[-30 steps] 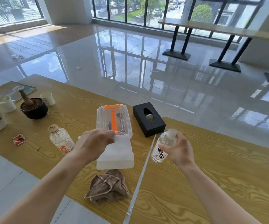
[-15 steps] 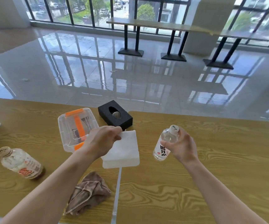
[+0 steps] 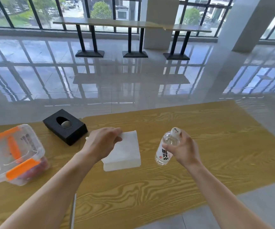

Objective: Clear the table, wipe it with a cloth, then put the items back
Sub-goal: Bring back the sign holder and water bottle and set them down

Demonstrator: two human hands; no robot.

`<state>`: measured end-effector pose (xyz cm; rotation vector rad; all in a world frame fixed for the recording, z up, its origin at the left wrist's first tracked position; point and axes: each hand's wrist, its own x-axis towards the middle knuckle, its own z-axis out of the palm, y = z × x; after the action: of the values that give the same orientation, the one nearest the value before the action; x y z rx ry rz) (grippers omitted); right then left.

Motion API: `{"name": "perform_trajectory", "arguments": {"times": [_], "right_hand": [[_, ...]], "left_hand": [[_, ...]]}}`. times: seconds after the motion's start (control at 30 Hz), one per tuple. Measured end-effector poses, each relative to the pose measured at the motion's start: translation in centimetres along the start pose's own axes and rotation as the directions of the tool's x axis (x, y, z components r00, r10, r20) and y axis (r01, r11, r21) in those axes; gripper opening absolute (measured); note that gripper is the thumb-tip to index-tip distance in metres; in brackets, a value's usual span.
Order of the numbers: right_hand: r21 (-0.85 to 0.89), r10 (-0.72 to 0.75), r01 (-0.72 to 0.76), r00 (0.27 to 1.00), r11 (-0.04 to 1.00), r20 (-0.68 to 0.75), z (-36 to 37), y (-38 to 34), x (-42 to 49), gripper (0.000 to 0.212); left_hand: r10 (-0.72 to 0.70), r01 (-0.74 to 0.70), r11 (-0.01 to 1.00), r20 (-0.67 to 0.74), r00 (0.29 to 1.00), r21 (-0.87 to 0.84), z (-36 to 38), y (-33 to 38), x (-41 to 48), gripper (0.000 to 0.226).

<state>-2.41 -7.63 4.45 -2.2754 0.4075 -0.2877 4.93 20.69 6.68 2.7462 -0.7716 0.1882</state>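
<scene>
My left hand [image 3: 103,142] grips the far left end of a white tissue pack [image 3: 125,152], which is over the right wooden table [image 3: 207,146]; I cannot tell whether it touches the top. My right hand [image 3: 183,149] holds a clear water bottle [image 3: 165,147] with a white cap and label, tilted, just right of the pack. On the left table sits a clear plastic box with orange clips [image 3: 13,154]. A black tissue box [image 3: 65,126] lies behind it at the tables' seam. The cloth is out of view.
A narrow gap [image 3: 73,210] runs between the two wooden tables. The right table's front edge [image 3: 232,194] and far edge border glossy floor. A long bar table [image 3: 131,24] on black legs stands by the windows, and a white pillar rises at right.
The view swung right; both hands carried the tissue pack and the bottle rightward across the seam onto the right table. The brown cloth and second bottle have left view.
</scene>
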Motion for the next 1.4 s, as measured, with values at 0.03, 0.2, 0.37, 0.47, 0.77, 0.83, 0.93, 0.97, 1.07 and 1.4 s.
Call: {"name": "perform_trajectory", "arguments": {"times": [0.03, 0.2, 0.37, 0.47, 0.77, 0.83, 0.93, 0.97, 1.07, 1.4], "right_hand": [[0.001, 0.011, -0.011, 1.000, 1.000, -0.005, -1.0, 1.0, 0.3, 0.041], [-0.018, 0.054, -0.054, 0.998, 0.998, -0.015, -5.9, 6.1, 2.1, 0.042], [-0.047, 0.084, -0.085, 0.996, 0.995, -0.019, -9.8, 10.4, 3.8, 0.045], [-0.053, 0.101, -0.102, 0.994, 0.993, -0.028, -11.4, 12.2, 4.8, 0.048], [-0.044, 0.144, -0.146, 0.988, 0.988, -0.058, -13.3, 15.2, 8.1, 0.046], [-0.050, 0.151, -0.154, 0.986, 0.987, -0.067, -13.3, 15.4, 8.7, 0.041], [-0.068, 0.169, -0.173, 0.984, 0.983, -0.058, -13.4, 15.8, 9.7, 0.041], [-0.070, 0.170, -0.174, 0.984, 0.982, -0.053, -13.4, 16.0, 10.0, 0.041], [-0.054, 0.173, -0.175, 0.984, 0.983, -0.046, -13.5, 17.1, 10.7, 0.039], [-0.003, 0.072, -0.072, 0.993, 0.997, 0.093, -15.6, 21.0, 14.7, 0.037]], "left_hand": [[0.008, -0.008, 1.000, 0.007, 1.000, 0.000, 0.6, 1.3, 0.8, 0.028], [0.036, -0.036, 0.999, 0.017, 0.999, 0.000, 3.3, 7.4, 4.4, 0.024], [0.048, -0.048, 0.999, 0.014, 0.999, -0.008, 5.4, 12.6, 7.6, 0.026], [0.065, -0.064, 0.998, 0.016, 0.998, -0.021, 6.2, 15.0, 9.3, 0.030], [0.108, -0.106, 0.994, 0.061, 0.992, -0.039, 9.0, 17.2, 14.6, 0.026], [0.109, -0.105, 0.993, 0.072, 0.991, -0.052, 9.6, 17.2, 15.5, 0.025], [0.111, -0.105, 0.992, 0.086, 0.990, -0.064, 10.2, 17.1, 16.6, 0.024], [0.108, -0.102, 0.993, 0.092, 0.990, -0.065, 10.5, 17.0, 16.9, 0.024], [0.093, -0.088, 0.995, 0.110, 0.990, -0.056, 10.9, 17.2, 17.7, 0.022], [-0.047, 0.042, 0.998, 0.095, 0.994, 0.051, 12.4, 21.1, 18.7, 0.020]]}}
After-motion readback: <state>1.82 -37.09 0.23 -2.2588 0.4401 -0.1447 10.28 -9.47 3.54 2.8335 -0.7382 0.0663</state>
